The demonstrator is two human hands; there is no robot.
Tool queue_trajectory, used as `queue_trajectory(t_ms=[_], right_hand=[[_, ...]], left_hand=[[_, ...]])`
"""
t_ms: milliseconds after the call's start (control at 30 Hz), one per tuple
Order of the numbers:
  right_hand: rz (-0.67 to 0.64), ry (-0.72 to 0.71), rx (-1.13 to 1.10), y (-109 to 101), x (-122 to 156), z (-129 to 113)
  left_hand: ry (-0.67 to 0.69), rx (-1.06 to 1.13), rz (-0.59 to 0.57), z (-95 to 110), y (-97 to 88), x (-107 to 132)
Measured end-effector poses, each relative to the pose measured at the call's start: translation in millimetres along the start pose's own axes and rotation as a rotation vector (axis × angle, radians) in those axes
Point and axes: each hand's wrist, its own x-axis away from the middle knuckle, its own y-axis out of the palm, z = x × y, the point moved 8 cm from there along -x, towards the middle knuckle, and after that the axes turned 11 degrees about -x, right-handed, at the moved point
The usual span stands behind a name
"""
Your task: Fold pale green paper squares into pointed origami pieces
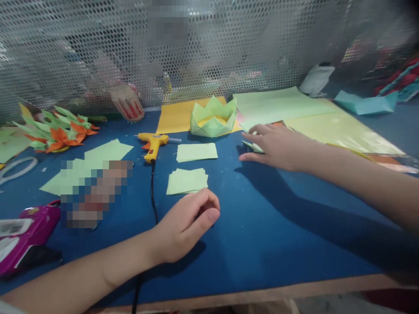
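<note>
Head cam: right hand (275, 146) spread flat on light-green folded paper (254, 147), pick-up prob.; left hand (186, 226) curled closed, empty-looking; needs fingertip pinch.

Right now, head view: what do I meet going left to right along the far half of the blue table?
Orange-and-green paper flowers → yellow glue gun → folded green paper crown → right hand → teal folded paper. The small green paper squares are left out because they overlap the gun and the crown.
</note>
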Motion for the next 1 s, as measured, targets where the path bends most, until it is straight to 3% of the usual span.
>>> queue_trajectory(t_ms=[100, 167, 267, 400, 800, 900, 1000], right_hand=[[0.034, -0.097, -0.006, -9.1, -23.9, -41.4], [-0.005, -0.15, -0.03, -2.4, -39.2, -66.2], [-0.09, -0.157, -0.016, 17.3, -54.6, -84.7], [-0.124, -0.125, 0.035, 29.2, -58.0, -85.6], [-0.095, -0.055, -0.087, 12.3, -53.9, -78.2], [-0.087, -0.066, -0.147, 1.6, -51.2, -73.8], [-0.045, -0.068, -0.173, -22.1, -43.8, -72.7]], left_hand=[[0.018, -0.024, -0.006, 0.7, 0.3, 0.9], [0.028, -0.04, -0.011, 1.1, 0.6, 1.5], [0.036, -0.063, -0.024, 1.8, 1.3, 2.4], [0.049, -0.084, -0.052, 3.9, 2.8, 3.2], [0.076, -0.183, -0.023, 4.2, 2.1, 3.8], [0.102, -0.229, -0.007, 5.3, 1.1, 3.7], [0.155, -0.286, 0.013, 8.2, 1.2, 3.5]])
